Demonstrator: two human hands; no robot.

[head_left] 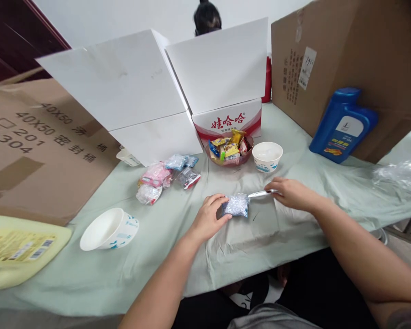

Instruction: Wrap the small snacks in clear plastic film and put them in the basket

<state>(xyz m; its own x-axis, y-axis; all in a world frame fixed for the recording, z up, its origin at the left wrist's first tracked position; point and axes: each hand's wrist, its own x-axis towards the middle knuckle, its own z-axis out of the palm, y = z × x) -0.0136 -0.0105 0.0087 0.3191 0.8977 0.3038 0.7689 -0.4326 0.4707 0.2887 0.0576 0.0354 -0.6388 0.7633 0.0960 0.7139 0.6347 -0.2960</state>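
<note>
A small clear-and-bluish plastic packet [236,205] lies on the table in front of me. My left hand [208,216] grips its left edge between thumb and fingers. In my right hand [287,192] is a slim white-silver tool [259,193], closed in the fingers. Its narrow end points left, close to the packet's upper right corner; whether the two touch I cannot tell. Blur and small size hide the tool's exact kind. Beyond the packet stand a glass bowl [230,161] of wrapped snacks [231,148] and a white paper bowl [267,157].
Several small packets [157,176] are piled left of centre. Another paper bowl [113,230] tilts near a yellow jug [23,249]. White boxes [150,100] and brown cartons [329,59] wall the back and sides. A blue bottle [344,125] stands right; a person's head [207,19] shows behind.
</note>
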